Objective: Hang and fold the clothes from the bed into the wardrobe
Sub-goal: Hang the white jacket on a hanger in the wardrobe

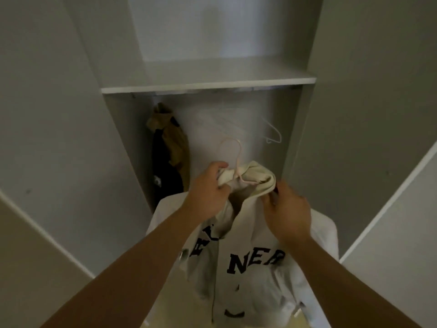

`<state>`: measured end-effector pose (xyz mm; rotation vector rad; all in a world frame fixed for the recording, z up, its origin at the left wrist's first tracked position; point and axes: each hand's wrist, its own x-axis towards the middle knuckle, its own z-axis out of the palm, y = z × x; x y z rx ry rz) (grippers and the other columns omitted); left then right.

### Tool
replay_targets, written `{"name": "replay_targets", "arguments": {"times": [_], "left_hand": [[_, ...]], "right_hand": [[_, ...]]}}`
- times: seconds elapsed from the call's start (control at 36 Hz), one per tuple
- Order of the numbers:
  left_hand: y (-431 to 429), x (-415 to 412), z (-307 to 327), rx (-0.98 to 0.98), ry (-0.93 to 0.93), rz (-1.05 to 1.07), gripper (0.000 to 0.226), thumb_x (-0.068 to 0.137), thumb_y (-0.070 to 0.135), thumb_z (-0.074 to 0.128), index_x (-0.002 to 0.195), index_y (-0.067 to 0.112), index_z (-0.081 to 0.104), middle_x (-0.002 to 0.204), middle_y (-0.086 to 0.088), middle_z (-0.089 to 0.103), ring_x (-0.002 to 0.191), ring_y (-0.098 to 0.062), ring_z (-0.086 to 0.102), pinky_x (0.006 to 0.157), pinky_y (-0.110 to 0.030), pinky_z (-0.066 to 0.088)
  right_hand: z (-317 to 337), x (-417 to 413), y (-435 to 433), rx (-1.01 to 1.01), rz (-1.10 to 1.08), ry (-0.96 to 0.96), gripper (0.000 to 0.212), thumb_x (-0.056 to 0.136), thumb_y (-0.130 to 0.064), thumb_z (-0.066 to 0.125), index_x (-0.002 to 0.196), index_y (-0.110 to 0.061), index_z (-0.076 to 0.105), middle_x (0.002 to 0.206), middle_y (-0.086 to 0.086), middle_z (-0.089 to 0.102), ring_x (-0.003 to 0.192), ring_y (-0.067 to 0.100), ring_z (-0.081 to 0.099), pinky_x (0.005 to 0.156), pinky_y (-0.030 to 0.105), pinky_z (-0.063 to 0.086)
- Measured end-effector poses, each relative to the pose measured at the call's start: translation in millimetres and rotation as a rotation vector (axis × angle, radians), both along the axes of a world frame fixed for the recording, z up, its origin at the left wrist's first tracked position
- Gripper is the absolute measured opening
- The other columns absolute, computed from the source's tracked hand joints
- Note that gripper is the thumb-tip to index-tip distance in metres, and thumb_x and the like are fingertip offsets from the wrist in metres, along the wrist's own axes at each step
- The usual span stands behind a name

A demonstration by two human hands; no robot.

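A cream hooded jacket [250,275] with dark letters on its chest hangs in front of me on a pale pink hanger [233,150], whose hook stands free above the hood. My left hand [208,190] grips the left side of the hood by the hanger's neck. My right hand [287,209] pinches the right side of the hood. Both are in front of the open wardrobe, below its rail [212,91].
A tan and a dark garment [169,152] hang at the rail's left end. Empty white hangers [272,131] hang further right. A white shelf [208,85] sits just above the rail. Open wardrobe doors [387,209] flank me on both sides.
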<state>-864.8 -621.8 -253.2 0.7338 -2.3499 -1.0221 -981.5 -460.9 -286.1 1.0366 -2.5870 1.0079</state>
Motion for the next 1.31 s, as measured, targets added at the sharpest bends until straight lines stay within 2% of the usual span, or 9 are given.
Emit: {"name": "replay_targets", "arguments": {"times": [0.08, 0.19, 0.42, 0.67, 0.86, 0.97, 1.08, 1.19, 1.31], "left_hand": [[-27.6, -39.4, -2.8, -0.14, -0.047, -0.029, 0.05, 0.089, 0.014, 0.065, 0.137, 0.02, 0.051, 0.119, 0.0, 0.062, 0.1, -0.013, 0.058, 0.086, -0.025, 0.046], [-66.2, -82.7, -8.4, -0.251, -0.096, -0.01, 0.047, 0.086, 0.015, 0.067, 0.132, 0.018, 0.057, 0.114, -0.007, 0.066, 0.099, -0.024, 0.063, 0.079, -0.027, 0.047], [-143.7, -137.8, -9.7, -0.404, -0.184, 0.038, 0.04, 0.094, 0.024, 0.057, 0.134, 0.024, 0.054, 0.103, -0.007, 0.067, 0.077, -0.016, 0.05, 0.066, -0.026, 0.037], [-250.7, -190.3, -23.1, -0.395, -0.162, -0.089, 0.041, 0.099, 0.021, 0.052, 0.14, 0.02, 0.051, 0.117, -0.01, 0.066, 0.102, -0.028, 0.062, 0.084, -0.038, 0.053], [-337.6, -219.9, -38.9, -0.43, -0.157, -0.12, 0.048, 0.1, 0.023, 0.049, 0.148, 0.021, 0.042, 0.133, -0.012, 0.058, 0.121, -0.03, 0.054, 0.097, -0.04, 0.048], [-377.0, -235.8, -45.5, -0.426, -0.112, -0.17, 0.047, 0.102, 0.024, 0.049, 0.148, 0.019, 0.043, 0.132, -0.012, 0.061, 0.12, -0.029, 0.057, 0.099, -0.04, 0.049], [-407.0, -255.1, -55.6, -0.481, -0.057, -0.177, 0.042, 0.104, 0.025, 0.044, 0.146, 0.019, 0.044, 0.125, -0.014, 0.066, 0.11, -0.032, 0.063, 0.092, -0.04, 0.053], [-432.9, -283.3, -79.4, -0.537, 0.033, -0.119, 0.039, 0.106, 0.028, 0.04, 0.143, 0.02, 0.049, 0.123, -0.014, 0.067, 0.109, -0.035, 0.064, 0.092, -0.044, 0.054], [-449.4, -315.1, -105.2, -0.537, 0.259, -0.05, 0.033, 0.104, 0.025, 0.046, 0.133, 0.017, 0.06, 0.113, -0.017, 0.07, 0.1, -0.038, 0.066, 0.084, -0.035, 0.05]], "right_hand": [[-2.7, -29.3, -24.0, -0.014, -0.051, 0.008, 0.016, 0.099, -0.038, 0.048, 0.091, -0.025, 0.05, 0.081, -0.004, 0.06, 0.072, 0.025, 0.062, 0.077, 0.04, 0.048], [-8.7, -68.1, -63.8, 0.038, -0.108, -0.019, 0.021, 0.099, -0.047, 0.044, 0.091, -0.027, 0.048, 0.078, -0.008, 0.053, 0.071, 0.023, 0.061, 0.067, 0.034, 0.044], [-11.7, -120.3, -144.2, 0.123, -0.116, -0.013, 0.024, 0.098, -0.054, 0.04, 0.092, -0.031, 0.042, 0.079, -0.011, 0.048, 0.068, 0.019, 0.058, 0.061, 0.032, 0.042], [-19.9, -154.1, -241.2, 0.095, -0.177, -0.105, 0.021, 0.097, -0.053, 0.043, 0.093, -0.032, 0.045, 0.079, -0.011, 0.05, 0.068, 0.016, 0.054, 0.063, 0.032, 0.041], [-24.8, -166.4, -328.9, 0.067, -0.26, -0.101, 0.02, 0.098, -0.052, 0.041, 0.089, -0.034, 0.039, 0.074, -0.012, 0.051, 0.058, 0.012, 0.05, 0.053, 0.026, 0.033], [-29.4, -176.4, -368.2, 0.052, -0.301, -0.132, 0.021, 0.098, -0.052, 0.039, 0.088, -0.034, 0.038, 0.072, -0.013, 0.046, 0.061, 0.013, 0.053, 0.058, 0.03, 0.041], [-40.6, -188.6, -397.5, 0.003, -0.332, -0.126, 0.02, 0.097, -0.05, 0.038, 0.087, -0.032, 0.035, 0.074, -0.013, 0.043, 0.066, 0.019, 0.056, 0.062, 0.032, 0.035], [-61.3, -213.3, -423.9, -0.063, -0.319, -0.104, 0.017, 0.096, -0.046, 0.039, 0.09, -0.03, 0.036, 0.088, -0.005, 0.06, 0.079, 0.024, 0.064, 0.065, 0.034, 0.034], [-83.1, -238.8, -443.5, -0.139, -0.361, 0.053, 0.019, 0.096, -0.044, 0.041, 0.088, -0.026, 0.037, 0.091, -0.001, 0.064, 0.08, 0.028, 0.065, 0.061, 0.034, 0.031]]}}
